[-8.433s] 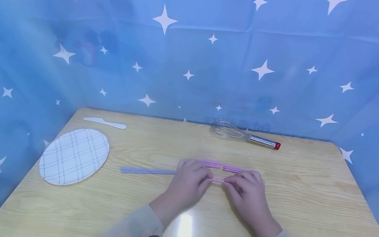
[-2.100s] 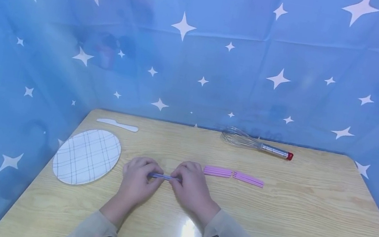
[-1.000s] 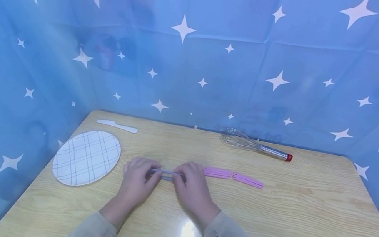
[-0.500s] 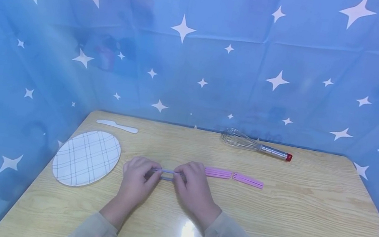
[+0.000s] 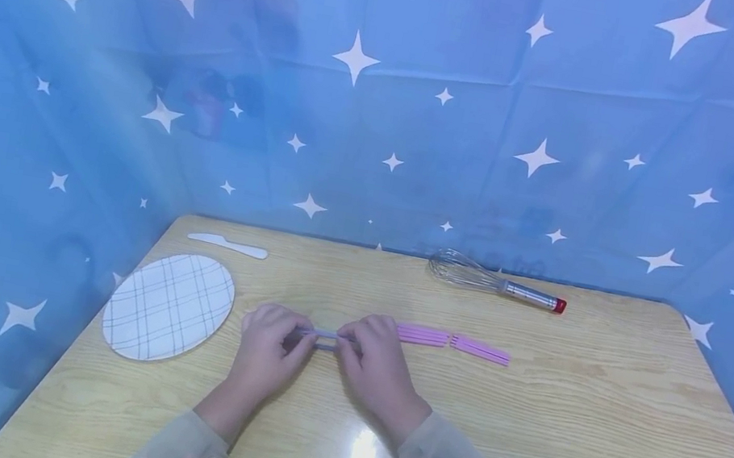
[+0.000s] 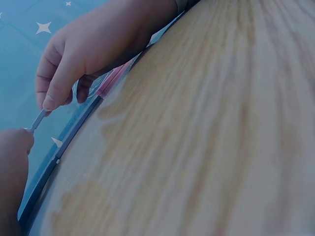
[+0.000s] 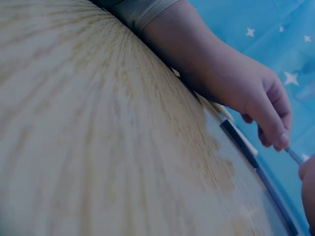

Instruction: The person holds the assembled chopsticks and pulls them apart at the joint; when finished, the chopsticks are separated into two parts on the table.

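One thin bluish stick (image 5: 325, 333) is pinched at the middle of the scene by the left hand (image 5: 269, 341) and the right hand (image 5: 380, 361).
Each hand grips it between thumb and fingers, and a short stretch shows between them, raised off the wooden table (image 5: 560, 427); darker blue sticks (image 6: 74, 132) lie on the table below it, partly hidden by the hands in the head view; just right of the right hand, two pink bundles (image 5: 480, 350) lie nearly end to end with a slight gap; to the left is an oval checked plate (image 5: 168, 309), with a white knife (image 5: 227, 244) on its far side, and a whisk (image 5: 498, 280) lies at the far edge, its red-tipped handle pointing right, before a starry blue curtain (image 5: 386, 118).
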Demonstrator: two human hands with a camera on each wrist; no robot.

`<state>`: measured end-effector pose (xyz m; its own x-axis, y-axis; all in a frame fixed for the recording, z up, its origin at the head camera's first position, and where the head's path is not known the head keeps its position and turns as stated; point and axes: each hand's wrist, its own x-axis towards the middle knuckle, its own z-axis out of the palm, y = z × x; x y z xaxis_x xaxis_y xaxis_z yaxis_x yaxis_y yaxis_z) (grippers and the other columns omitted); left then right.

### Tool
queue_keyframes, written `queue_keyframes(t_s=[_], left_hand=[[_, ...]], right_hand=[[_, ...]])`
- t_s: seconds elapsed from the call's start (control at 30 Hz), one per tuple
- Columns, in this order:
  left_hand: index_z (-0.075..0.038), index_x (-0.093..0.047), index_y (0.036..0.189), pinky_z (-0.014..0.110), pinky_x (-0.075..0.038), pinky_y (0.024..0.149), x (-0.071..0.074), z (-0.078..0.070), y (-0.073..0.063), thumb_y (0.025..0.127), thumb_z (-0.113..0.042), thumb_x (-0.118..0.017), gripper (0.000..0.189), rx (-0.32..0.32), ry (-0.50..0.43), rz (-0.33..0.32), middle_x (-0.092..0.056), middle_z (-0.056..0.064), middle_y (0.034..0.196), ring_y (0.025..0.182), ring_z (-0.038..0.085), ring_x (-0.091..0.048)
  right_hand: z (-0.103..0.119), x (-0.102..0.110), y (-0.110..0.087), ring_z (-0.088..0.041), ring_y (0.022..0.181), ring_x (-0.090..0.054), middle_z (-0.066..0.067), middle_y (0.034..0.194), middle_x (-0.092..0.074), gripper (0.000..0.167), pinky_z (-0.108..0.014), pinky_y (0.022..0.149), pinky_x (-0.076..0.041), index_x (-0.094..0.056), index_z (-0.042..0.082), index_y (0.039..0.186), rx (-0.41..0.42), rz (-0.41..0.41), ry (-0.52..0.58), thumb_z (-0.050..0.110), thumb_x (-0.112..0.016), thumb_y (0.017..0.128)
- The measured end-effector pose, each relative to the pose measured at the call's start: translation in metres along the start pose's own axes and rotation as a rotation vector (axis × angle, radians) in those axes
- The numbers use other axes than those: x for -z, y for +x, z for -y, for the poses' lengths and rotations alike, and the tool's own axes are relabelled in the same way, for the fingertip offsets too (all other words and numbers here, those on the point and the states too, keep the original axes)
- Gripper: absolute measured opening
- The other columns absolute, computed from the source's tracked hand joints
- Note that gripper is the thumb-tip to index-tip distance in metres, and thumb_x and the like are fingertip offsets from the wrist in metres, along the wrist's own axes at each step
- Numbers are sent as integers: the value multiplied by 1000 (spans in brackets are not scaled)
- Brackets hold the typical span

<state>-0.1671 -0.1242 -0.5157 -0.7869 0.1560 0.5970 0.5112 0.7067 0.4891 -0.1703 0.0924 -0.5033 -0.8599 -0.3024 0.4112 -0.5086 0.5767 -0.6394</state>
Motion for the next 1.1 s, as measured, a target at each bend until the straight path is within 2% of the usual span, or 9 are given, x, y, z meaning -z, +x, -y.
queue_keyframes(t_s=[0.23, 0.5, 0.67, 0.87, 1.1], left_hand=[[-18, -76, 95, 50, -36, 96, 1, 0, 1, 88, -26, -84, 13, -62, 17, -10, -73, -6, 93, 101, 23, -62], [-19, -76, 93, 47, -36, 98, 4, -2, 2, 88, -28, -82, 12, -53, 10, 25, -73, -10, 90, 97, 19, -62], [-21, -76, 93, 47, -37, 97, 2, 0, 1, 87, -27, -82, 11, -78, -1, 26, -71, -12, 89, 96, 16, -61], [-22, -76, 97, 46, -36, 98, -2, -2, 2, 91, -28, -81, 10, -108, -11, 48, -70, -14, 92, 98, 15, -61], [-21, -76, 100, 46, -37, 98, -2, -9, 1, 94, -25, -79, 7, -133, 0, 66, -70, -13, 96, 99, 14, -60]], right_hand=[[0, 1, -4, -11, 100, -48, 13, 100, -64, 8, -33, 86, -46, -76, 18, 108, 2, 5, 7, 19, -71, 102], [3, 4, -8, -11, 100, -49, 13, 100, -63, 6, -34, 88, -46, -75, 17, 106, 36, -5, 7, 17, -70, 102], [1, 6, -12, -10, 99, -49, 15, 99, -62, 6, -34, 87, -46, -75, 19, 105, 41, -24, 17, 18, -70, 102], [-7, 10, -15, -12, 99, -51, 12, 99, -64, 6, -36, 87, -47, -74, 18, 105, 97, -55, -13, 16, -72, 100], [-10, 17, -20, -12, 100, -52, 12, 100, -65, 6, -37, 89, -47, -74, 17, 106, 100, -43, -32, 16, -73, 100]])
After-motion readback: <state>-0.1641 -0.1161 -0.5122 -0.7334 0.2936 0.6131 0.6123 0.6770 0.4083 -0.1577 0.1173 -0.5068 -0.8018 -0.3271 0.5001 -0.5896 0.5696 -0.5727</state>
